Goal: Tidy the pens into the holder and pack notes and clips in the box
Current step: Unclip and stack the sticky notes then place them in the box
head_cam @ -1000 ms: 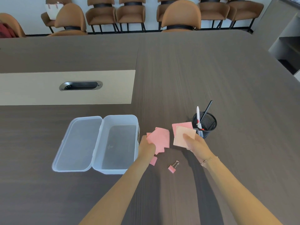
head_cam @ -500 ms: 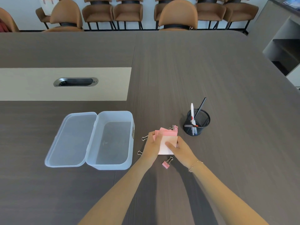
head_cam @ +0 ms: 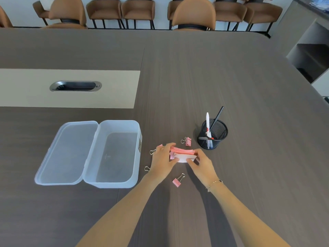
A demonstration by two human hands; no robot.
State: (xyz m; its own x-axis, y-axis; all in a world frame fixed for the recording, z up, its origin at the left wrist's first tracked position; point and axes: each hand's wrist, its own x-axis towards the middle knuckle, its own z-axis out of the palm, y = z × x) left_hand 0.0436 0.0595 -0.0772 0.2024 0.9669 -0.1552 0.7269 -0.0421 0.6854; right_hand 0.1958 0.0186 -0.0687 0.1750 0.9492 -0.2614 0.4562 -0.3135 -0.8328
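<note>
Both hands hold one stack of pink notes (head_cam: 181, 152) on edge above the table: my left hand (head_cam: 162, 162) grips its left end, my right hand (head_cam: 202, 164) its right end. The clear plastic box (head_cam: 116, 154) stands open and empty to the left, its lid (head_cam: 65, 152) hinged flat. A black mesh holder (head_cam: 212, 134) at the right has a white pen (head_cam: 208, 124) and a black pen (head_cam: 217, 118) in it. Pink binder clips lie loose: one (head_cam: 186, 141) by the holder, one (head_cam: 177, 180) near my wrists, two more partly hidden under my left hand.
The dark wood table (head_cam: 231, 77) has a beige inset with a metal cable slot (head_cam: 75, 86) at the back left. Brown chairs (head_cam: 194, 15) line the far edge. A grey shelf unit (head_cam: 309, 56) stands at the right.
The two separate bunches of notes were brought together into one stack. The stack is now turned on edge between both hands. Clips under the notes have come into sight.
</note>
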